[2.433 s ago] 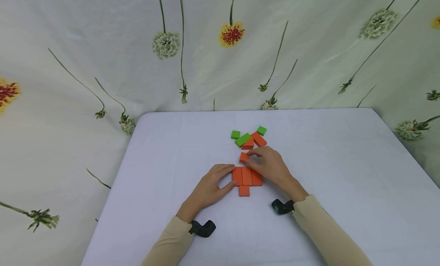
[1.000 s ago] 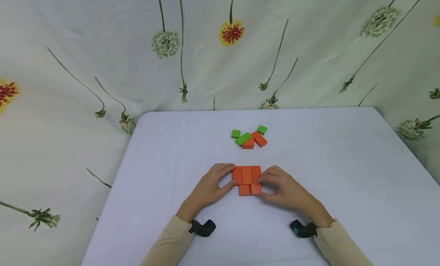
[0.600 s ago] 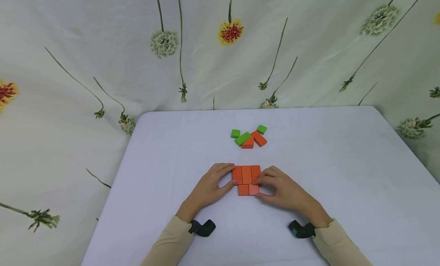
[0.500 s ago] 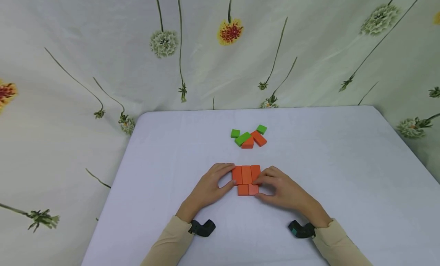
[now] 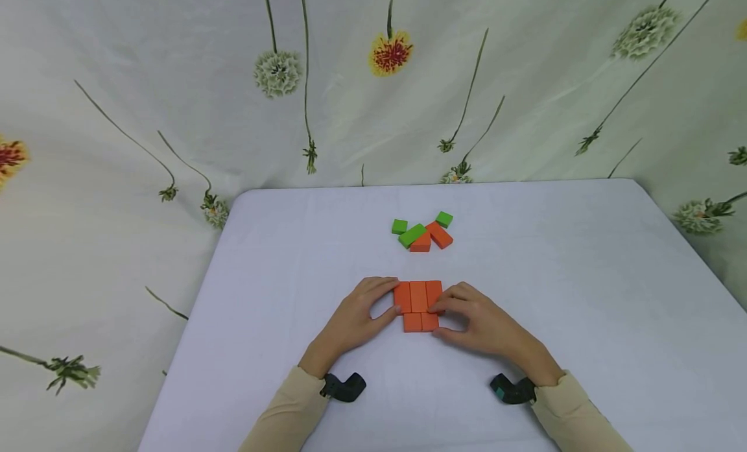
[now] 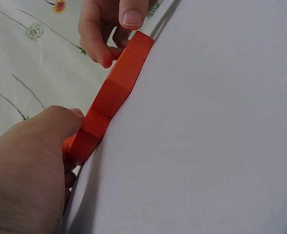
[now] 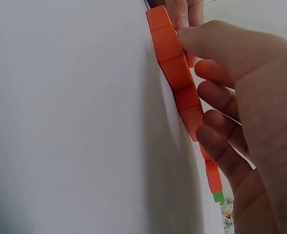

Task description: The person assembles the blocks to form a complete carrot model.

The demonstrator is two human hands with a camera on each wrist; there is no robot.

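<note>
On the white table, three rectangular orange blocks (image 5: 418, 296) stand side by side in a row. Against their near side sit two small square ones, the left square (image 5: 412, 322) and the right square orange block (image 5: 429, 321). My left hand (image 5: 353, 316) holds the row's leftmost orange block (image 5: 402, 297), thumb at its near corner and fingers at its far one. My right hand (image 5: 487, 319) has thumb and index finger around the right square block. In the right wrist view, the right thumb (image 7: 197, 41) lies at the upper edge of the orange blocks (image 7: 175, 68).
Farther back is a loose group: a long green block (image 5: 412, 236), two small green blocks (image 5: 399, 227) (image 5: 444, 219), an orange triangular block (image 5: 421, 244) and an orange rectangular block (image 5: 439, 235). A flowered cloth (image 5: 338, 115) hangs behind the table (image 5: 554, 257).
My right hand has brought the small orange block from behind the row to its near side, beside the other square. Both squares have slid slightly left. My left hand has stayed put.
</note>
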